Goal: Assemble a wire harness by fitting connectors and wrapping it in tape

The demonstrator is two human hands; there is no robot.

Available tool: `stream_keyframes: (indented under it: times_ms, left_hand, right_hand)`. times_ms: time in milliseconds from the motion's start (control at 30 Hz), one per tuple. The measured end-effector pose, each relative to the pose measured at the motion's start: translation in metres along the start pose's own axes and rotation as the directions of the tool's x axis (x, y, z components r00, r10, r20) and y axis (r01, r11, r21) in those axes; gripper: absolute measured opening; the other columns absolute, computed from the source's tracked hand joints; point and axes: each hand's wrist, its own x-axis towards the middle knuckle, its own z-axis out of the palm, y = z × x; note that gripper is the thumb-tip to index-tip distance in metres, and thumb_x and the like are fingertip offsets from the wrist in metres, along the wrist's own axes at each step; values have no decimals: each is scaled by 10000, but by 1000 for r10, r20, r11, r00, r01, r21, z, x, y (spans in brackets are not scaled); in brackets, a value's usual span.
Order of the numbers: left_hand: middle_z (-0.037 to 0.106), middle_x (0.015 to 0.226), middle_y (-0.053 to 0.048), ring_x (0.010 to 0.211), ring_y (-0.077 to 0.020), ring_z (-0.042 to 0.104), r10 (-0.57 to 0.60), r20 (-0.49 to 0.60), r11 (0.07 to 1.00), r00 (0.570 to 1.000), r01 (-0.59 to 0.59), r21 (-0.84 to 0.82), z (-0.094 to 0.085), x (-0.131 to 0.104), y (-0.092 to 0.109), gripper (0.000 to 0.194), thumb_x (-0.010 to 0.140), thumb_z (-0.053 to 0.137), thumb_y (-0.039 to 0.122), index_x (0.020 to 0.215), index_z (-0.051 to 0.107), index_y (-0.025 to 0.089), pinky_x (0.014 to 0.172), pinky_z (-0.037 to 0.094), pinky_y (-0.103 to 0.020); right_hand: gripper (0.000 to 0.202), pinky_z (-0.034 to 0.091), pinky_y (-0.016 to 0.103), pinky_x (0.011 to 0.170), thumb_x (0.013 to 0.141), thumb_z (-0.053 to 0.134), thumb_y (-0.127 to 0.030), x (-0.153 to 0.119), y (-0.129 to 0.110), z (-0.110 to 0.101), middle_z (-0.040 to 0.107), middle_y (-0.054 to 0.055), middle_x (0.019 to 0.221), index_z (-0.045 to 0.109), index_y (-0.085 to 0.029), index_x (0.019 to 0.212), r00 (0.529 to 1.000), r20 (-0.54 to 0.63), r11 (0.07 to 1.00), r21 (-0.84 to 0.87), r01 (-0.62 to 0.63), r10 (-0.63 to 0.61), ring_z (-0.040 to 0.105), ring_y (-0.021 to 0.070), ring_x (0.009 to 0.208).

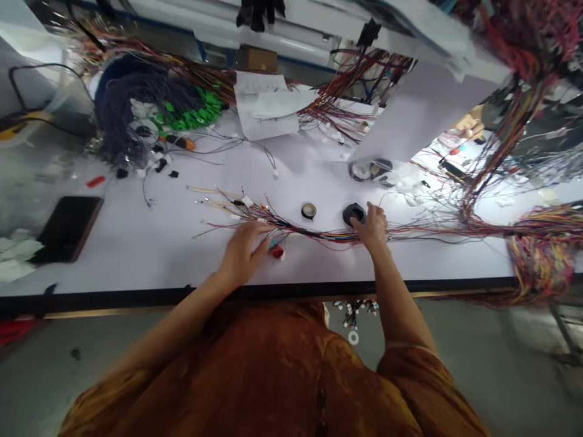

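Observation:
A long bundle of thin wires point(314, 233), mostly red and dark, runs across the white table, its loose ends fanned out at the left. My left hand point(243, 254) is closed at the bundle near that fan, though its fingertips are partly hidden among the wires. Red and blue connectors point(277, 249) lie beside its thumb. Over on the right, my right hand point(375, 229) has thumb and fingers apart at the near right edge of a black tape roll point(350, 212), the thumb seeming to touch it. A smaller tape roll point(308, 210) lies between my hands.
A phone point(70, 229) lies at the left. Behind are purple wires with green connectors point(200, 111), paper sheets point(266, 124) and more tape rolls point(371, 170). A white panel point(410, 115) stands at the back right. Wire bundles hang over the table's right end point(542, 261).

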Motion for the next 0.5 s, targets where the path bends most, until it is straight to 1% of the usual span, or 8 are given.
stream_keyframes:
  times_ms: [33,100,167,233,300,400,467,500]
  left_hand:
    - [661,1158,-99,1146,-231,583,46,66,997,997,-50,57,14,9,1,210,935,535,284,1101,618,185,1046,444,-411]
    - [625,1235,-135,1217,-272,534,61,179,979,982,-94,182,40,27,0,255,899,589,268,1131,607,165,1075,411,-439]
    - [604,1268,-158,1239,-312,507,24,279,944,960,-114,311,60,42,-7,320,846,656,253,1145,606,150,1077,391,-471]
    - [632,1193,-152,1176,-321,534,-9,355,904,935,-144,402,70,51,-15,300,827,675,244,1109,626,154,1054,390,-481]
    - [658,1056,-129,1067,-304,574,-20,410,880,912,-178,440,71,56,-23,205,850,649,254,1032,654,161,990,419,-457]
    - [655,972,-106,964,-271,599,-44,451,888,891,-173,427,61,60,-34,178,906,581,296,981,676,165,849,453,-390]
    - [655,961,-88,933,-248,608,-74,445,903,892,-130,410,52,63,-41,223,939,535,338,989,682,178,779,449,-356]
    - [654,948,-80,922,-241,611,-86,432,906,898,-110,408,47,64,-44,243,950,518,359,991,684,185,754,443,-344]
  right_hand:
    - [710,372,534,1039,817,671,-336,3,11,1,486,250,1377,416,-84,1430,998,18,998,-32,-61,62,497,386,1242]
    - [667,405,503,1020,844,634,-331,8,21,7,535,233,1309,421,-94,1429,993,88,996,-46,-70,74,548,363,1185]
    - [571,441,468,993,872,588,-302,14,13,16,568,202,1253,463,-126,1400,991,137,1000,2,-5,5,587,332,1126]
    - [515,460,437,987,872,591,-276,25,-7,28,563,191,1258,505,-134,1360,982,158,992,83,91,-103,592,310,1114]
    - [474,453,423,1010,868,610,-259,42,-34,37,552,191,1278,538,-121,1316,968,143,969,164,183,-207,571,298,1145]
    - [369,401,473,1055,881,588,-220,63,-77,42,529,198,1305,587,-127,1238,960,-11,937,216,275,-279,521,311,1201]
    - [278,425,454,1012,894,556,-205,63,-99,38,559,169,1252,633,-156,1157,907,-85,859,295,418,-412,543,285,1136]
    - [238,455,417,958,899,549,-208,59,-105,36,587,144,1190,655,-170,1108,858,-76,787,364,498,-508,573,252,1047]
